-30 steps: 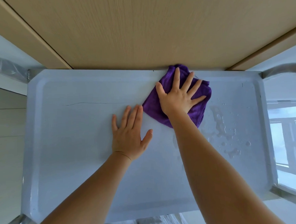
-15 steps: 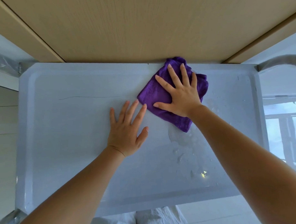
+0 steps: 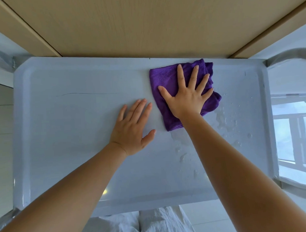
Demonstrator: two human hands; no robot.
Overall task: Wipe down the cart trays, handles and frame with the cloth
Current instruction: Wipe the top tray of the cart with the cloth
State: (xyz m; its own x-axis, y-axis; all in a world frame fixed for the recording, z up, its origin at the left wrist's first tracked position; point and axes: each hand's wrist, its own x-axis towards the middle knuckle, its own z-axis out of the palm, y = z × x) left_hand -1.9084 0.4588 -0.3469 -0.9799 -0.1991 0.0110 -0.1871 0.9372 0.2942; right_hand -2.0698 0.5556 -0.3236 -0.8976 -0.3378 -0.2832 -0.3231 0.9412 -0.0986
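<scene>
Two bare forearms reach forward over a pale grey cart tray, seen from above. The right hand lies flat with fingers spread wide, pressing down on a folded purple cloth that sits on the tray toward 1 o'clock, close to the far rim. The left hand rests palm down on the bare tray just beside the cloth, at its 8 o'clock, fingers straight and close together, thumb out, holding nothing. Water droplets bead on the tray at 4 o'clock from the cloth. A thin dark line marks the tray at 10 o'clock. A tan wood panel stands beyond the far rim. The metal frame shows only at the corners, partly cut off, and white clothing shows at the bottom edge.
</scene>
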